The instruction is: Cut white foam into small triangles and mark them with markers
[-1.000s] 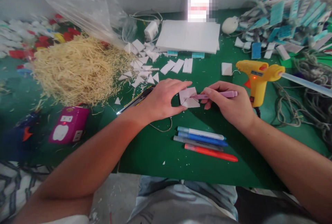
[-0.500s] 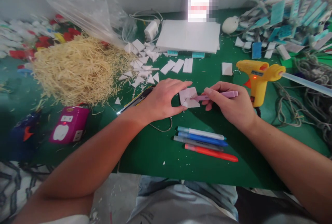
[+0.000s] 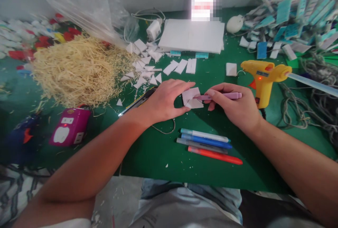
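A right hand (image 3: 233,105) pinched a slim pink pen (image 3: 232,95) between thumb and fingers, its tip against a small white square (image 3: 190,93) just to the left. The left hand (image 3: 167,101), thumb and forefinger curved into a C, gripped that square at its near and far edges. The square thus lay between the two hands, directly touched by the left, while the pen's long axis ran nearly level from right to left, pointing at the left palm. Thin dark lines crossed the square's face.

On the near side of the hands, four markers (image 3: 206,141) lay side by side on the green tabletop (image 3: 155,161). A utility knife (image 3: 136,103) rested partly hidden behind the left wrist. Beyond the left hand were scattered white offcuts (image 3: 141,81) and, farther left, a heap of straw-like shavings (image 3: 76,68). Just beyond and right of the right hand stood a yellow glue gun (image 3: 264,83), its red light lit.
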The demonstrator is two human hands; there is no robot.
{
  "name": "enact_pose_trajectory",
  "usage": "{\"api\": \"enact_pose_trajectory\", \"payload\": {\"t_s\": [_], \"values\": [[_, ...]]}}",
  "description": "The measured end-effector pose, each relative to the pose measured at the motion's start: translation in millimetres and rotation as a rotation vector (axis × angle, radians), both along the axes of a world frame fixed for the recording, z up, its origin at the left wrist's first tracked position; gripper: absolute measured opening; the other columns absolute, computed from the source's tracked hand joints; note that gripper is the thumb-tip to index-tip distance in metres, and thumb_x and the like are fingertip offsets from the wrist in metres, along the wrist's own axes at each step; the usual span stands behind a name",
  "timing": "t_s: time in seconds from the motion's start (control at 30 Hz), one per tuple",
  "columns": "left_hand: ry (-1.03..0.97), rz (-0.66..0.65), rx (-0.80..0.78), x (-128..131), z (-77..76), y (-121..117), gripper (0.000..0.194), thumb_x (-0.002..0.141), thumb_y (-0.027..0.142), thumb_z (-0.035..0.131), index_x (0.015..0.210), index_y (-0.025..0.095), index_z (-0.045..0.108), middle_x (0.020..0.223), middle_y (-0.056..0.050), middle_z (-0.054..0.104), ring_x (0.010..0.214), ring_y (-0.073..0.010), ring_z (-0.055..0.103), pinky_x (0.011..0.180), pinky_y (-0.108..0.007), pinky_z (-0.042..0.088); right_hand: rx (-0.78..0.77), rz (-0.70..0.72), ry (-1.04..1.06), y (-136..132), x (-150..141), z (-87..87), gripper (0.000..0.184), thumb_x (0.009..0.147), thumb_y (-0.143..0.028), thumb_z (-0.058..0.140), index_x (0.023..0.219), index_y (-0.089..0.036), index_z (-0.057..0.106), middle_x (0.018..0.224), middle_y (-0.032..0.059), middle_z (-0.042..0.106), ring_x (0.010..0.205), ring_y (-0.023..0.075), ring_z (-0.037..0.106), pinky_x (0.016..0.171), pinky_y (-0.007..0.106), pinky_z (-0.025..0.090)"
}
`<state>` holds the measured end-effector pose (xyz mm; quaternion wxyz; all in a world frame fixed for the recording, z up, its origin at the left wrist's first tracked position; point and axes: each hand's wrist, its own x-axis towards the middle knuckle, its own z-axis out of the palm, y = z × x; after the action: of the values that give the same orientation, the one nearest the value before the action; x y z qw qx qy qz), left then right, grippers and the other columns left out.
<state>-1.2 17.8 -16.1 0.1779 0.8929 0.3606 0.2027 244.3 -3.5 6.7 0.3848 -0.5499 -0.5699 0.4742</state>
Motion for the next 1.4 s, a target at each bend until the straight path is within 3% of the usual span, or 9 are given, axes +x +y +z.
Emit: {"api": "enact_pose_trajectory", "payload": {"t_s": [0.1, 0.23, 0.37, 0.6, 0.73, 0.9, 1.03, 1.27, 1.4], "values": [[-0.010, 0.000, 0.006, 0.4, 0.6, -0.5, 0.058, 0.095, 0.033, 0.072, 0.149, 0.015, 0.057, 0.141, -0.014, 0.070, 0.129, -0.0300, 0.065, 0.112, -0.044, 0.050, -0.035, 0.036, 0.004, -0.1, -0.2, 1.0, 0.029, 0.084, -0.043, 0.083, 0.065, -0.023, 0.073, 0.058, 0.0013, 0.071, 0.046, 0.0137, 0.061, 0.047, 0.027, 0.051], [-0.003, 0.005, -0.005, 0.6, 1.1, -0.9, 0.058, 0.095, 0.033, 0.072, 0.149, 0.017, 0.057, 0.141, -0.014, 0.070, 0.130, -0.0314, 0.065, 0.112, -0.047, 0.051, 0.004, -0.014, 0.020, 0.2, -1.3, 2.9, 0.020, 0.083, -0.039, 0.084, 0.072, -0.024, 0.076, 0.059, -0.0002, 0.072, 0.054, 0.0158, 0.067, 0.056, 0.028, 0.057], [-0.005, 0.003, -0.005, 0.7, 0.5, -0.5, 0.059, 0.095, 0.033, 0.073, 0.149, 0.018, 0.056, 0.141, -0.014, 0.070, 0.129, -0.0315, 0.066, 0.112, -0.047, 0.051, -0.030, 0.036, 0.017, 0.1, -1.1, 2.7, 0.024, 0.083, -0.038, 0.082, 0.065, -0.024, 0.074, 0.057, 0.0003, 0.071, 0.046, 0.0137, 0.061, 0.047, 0.027, 0.052], [-0.013, -0.007, 0.016, 0.4, 0.9, -1.0, 0.058, 0.095, 0.031, 0.073, 0.148, 0.014, 0.057, 0.141, -0.014, 0.070, 0.129, -0.0305, 0.066, 0.113, -0.045, 0.050, 0.033, -0.045, 0.022, -1.1, -2.6, 0.4, 0.012, 0.084, -0.033, 0.081, 0.076, -0.025, 0.077, 0.060, -0.0012, 0.072, 0.055, 0.0152, 0.069, 0.058, 0.027, 0.058], [-0.004, -0.001, 0.003, -0.4, 0.2, -1.0, 0.059, 0.094, 0.031, 0.074, 0.149, 0.016, 0.056, 0.140, -0.014, 0.070, 0.129, -0.0306, 0.066, 0.112, -0.045, 0.051, -0.007, 0.003, 0.030, 0.9, -1.3, 0.7, 0.024, 0.084, -0.035, 0.078, 0.063, -0.025, 0.072, 0.056, -0.0005, 0.071, 0.043, 0.0126, 0.060, 0.044, 0.026, 0.050], [-0.022, -0.015, 0.025, -0.7, -0.9, -0.6, 0.058, 0.095, 0.030, 0.074, 0.148, 0.014, 0.056, 0.140, -0.015, 0.070, 0.129, -0.0309, 0.066, 0.112, -0.046, 0.051, 0.031, -0.015, 0.022, 0.9, -0.5, 1.2, 0.017, 0.084, -0.036, 0.081, 0.071, -0.025, 0.076, 0.058, -0.0005, 0.071, 0.052, 0.0152, 0.066, 0.054, 0.027, 0.057], [-0.026, -0.018, 0.026, 0.3, -0.7, -0.6, 0.058, 0.095, 0.030, 0.073, 0.147, 0.013, 0.057, 0.140, -0.016, 0.071, 0.128, -0.0311, 0.066, 0.111, -0.046, 0.052, -0.016, 0.022, -0.001, -0.2, -0.8, 1.7, 0.026, 0.086, -0.038, 0.080, 0.065, -0.024, 0.073, 0.057, 0.0008, 0.071, 0.044, 0.0137, 0.060, 0.045, 0.027, 0.051], [-0.010, -0.003, 0.019, 0.2, -2.1, 0.0, 0.058, 0.095, 0.032, 0.073, 0.148, 0.017, 0.056, 0.141, -0.014, 0.070, 0.128, -0.0314, 0.066, 0.111, -0.047, 0.051, -0.024, 0.044, -0.021, 0.3, 0.7, 2.1, 0.026, 0.088, -0.033, 0.077, 0.064, -0.023, 0.074, 0.056, 0.0009, 0.070, 0.044, 0.0131, 0.059, 0.045, 0.027, 0.050], [-0.012, -0.003, 0.020, 0.4, -2.4, -0.1, 0.058, 0.096, 0.033, 0.072, 0.148, 0.016, 0.056, 0.140, -0.014, 0.070, 0.128, -0.0310, 0.066, 0.111, -0.046, 0.051, 0.009, -0.002, 0.004, 1.1, 1.1, 2.3, 0.021, 0.087, -0.035, 0.079, 0.069, -0.025, 0.075, 0.059, 0.0008, 0.072, 0.050, 0.0152, 0.064, 0.051, 0.028, 0.055]]}}
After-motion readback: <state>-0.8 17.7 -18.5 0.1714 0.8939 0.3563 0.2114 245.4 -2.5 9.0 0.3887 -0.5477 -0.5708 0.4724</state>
